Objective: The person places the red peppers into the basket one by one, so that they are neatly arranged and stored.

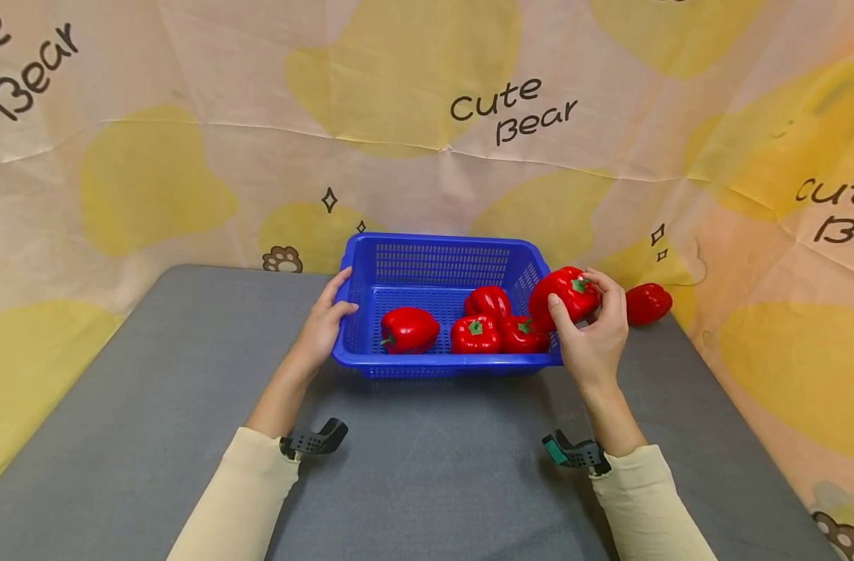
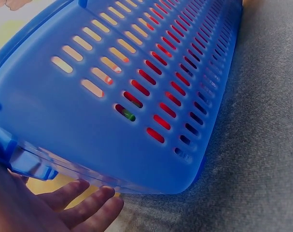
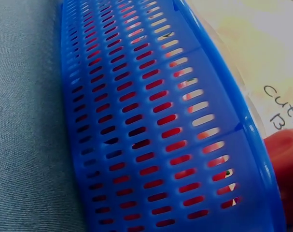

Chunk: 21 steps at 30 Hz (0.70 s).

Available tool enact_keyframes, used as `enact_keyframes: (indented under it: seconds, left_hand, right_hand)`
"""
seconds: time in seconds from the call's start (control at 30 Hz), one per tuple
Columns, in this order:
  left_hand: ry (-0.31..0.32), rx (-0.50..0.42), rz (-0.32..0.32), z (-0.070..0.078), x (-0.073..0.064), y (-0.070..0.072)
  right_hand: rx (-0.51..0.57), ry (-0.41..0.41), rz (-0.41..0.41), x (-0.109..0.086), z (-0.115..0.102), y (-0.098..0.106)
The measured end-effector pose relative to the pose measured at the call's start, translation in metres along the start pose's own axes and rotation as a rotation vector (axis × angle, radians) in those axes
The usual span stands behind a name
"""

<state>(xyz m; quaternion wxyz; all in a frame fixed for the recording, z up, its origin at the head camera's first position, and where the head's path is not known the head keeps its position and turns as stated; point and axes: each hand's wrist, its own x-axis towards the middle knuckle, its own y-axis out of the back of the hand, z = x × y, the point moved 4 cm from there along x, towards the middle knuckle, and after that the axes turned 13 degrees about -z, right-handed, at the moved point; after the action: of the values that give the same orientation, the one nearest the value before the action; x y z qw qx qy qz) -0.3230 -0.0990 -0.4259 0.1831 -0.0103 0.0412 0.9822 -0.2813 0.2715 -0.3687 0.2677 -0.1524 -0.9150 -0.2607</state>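
Note:
A blue plastic basket (image 1: pixel 441 361) with slotted walls stands in the middle of the grey table. My left hand (image 1: pixel 320 321) holds its left end, thumb at the rim; in the left wrist view the fingers (image 2: pixel 95 203) lie along the outside of that end. My right hand (image 1: pixel 598 327) grips a red bell pepper (image 1: pixel 556 296) between thumb and fingers, over the basket's right rim. Inside the basket, one red pepper (image 1: pixel 411 329) lies on its side at the left. Three more, among them a front pepper (image 1: pixel 462 336), cluster at the right.
Another red pepper (image 1: pixel 649 304) lies on the table to the right, beyond my right hand. Behind the grey table (image 1: pixel 427 467) hangs a printed cloth (image 1: pixel 399 93) with yellow patches and lettering. Each wrist wears a dark strap (image 1: pixel 315 438).

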Motion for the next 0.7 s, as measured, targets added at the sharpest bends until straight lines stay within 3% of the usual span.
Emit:
enact_keyframes:
  seconds: [0.47, 0.7]
  left_hand:
    - [0.006, 0.026, 0.002, -0.002, 0.001, 0.001]
    - [-0.009, 0.006, 0.003, -0.001, 0.0, 0.001]
  right_hand:
    - [-0.076, -0.067, -0.043, 0.0, 0.014, -0.006]
    - [-0.109, -0.092, -0.147, 0.001, 0.013, -0.012]
